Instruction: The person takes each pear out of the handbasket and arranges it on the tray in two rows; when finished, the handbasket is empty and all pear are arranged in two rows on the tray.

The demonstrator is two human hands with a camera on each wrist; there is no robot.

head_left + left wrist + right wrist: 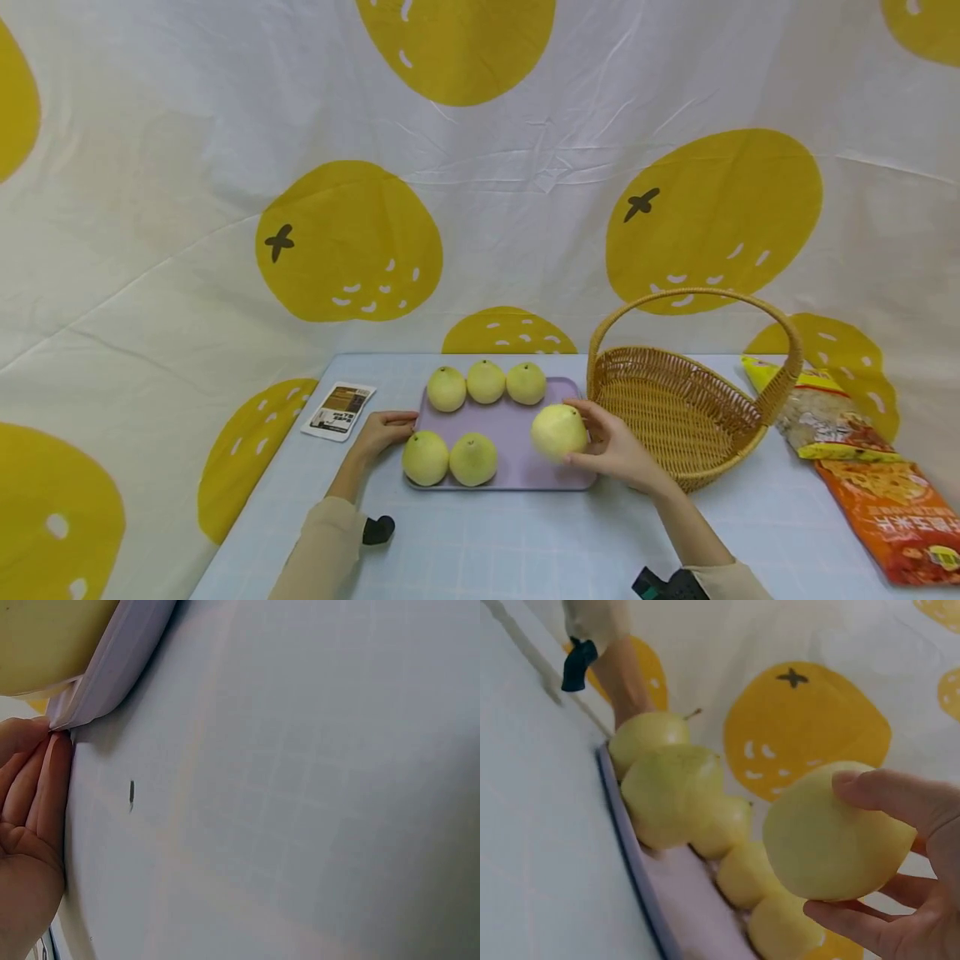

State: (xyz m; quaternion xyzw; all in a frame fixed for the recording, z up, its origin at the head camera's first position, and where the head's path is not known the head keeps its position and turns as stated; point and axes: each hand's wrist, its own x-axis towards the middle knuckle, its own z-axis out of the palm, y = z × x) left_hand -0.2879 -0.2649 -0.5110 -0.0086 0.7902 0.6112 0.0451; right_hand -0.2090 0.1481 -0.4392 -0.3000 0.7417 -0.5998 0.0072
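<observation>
My right hand (618, 446) grips a round, pale yellow pear (559, 432) over the right part of a purple tray (517, 458). The right wrist view shows this pear (832, 832) between the thumb and the fingers, off the tray. At the tray's left edge, my left hand (381, 433) pinches the rim; in the left wrist view the thumb lies on top of the tray corner (112, 682), with the fingers below. On the tray, three pears (486, 382) line the back and two pears (473, 459) sit at the front left.
A wicker basket (660, 408) with a tall handle stands right of the tray, close to my right forearm. Beyond it lie a yellow-topped snack bag (832, 417) and an orange bag (900, 517). A white-and-brown packet (339, 411) lies left of the tray. Behind the table hangs a fruit-print cloth (525, 250).
</observation>
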